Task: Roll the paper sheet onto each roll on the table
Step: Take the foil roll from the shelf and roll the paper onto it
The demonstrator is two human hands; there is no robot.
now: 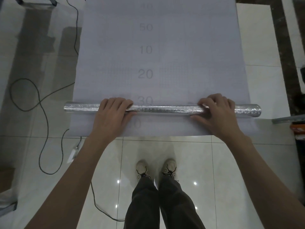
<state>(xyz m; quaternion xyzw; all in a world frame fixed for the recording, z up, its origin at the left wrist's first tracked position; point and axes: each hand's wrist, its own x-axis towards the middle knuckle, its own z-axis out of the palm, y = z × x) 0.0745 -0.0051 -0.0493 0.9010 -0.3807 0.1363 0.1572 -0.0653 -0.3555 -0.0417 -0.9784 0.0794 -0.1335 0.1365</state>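
Observation:
A long silver foil-covered roll [165, 109] lies crosswise on a white paper sheet [181, 55] printed with a faint grid and numbers 10 to 50. The sheet covers the table and its near edge hangs toward me. My left hand [113, 111] grips the roll left of centre, fingers curled over its top. My right hand [216, 109] grips it right of centre, fingers curled over it and thumb against its near side. Both roll ends stick out past my hands.
A black cable [41, 103] loops over the tiled floor at the left, with a white plug block [72, 154] near the table's front. My shoes [156, 167] stand on the tiles below the sheet edge. A metal bar [288, 119] and orange box [298, 128] sit at the right.

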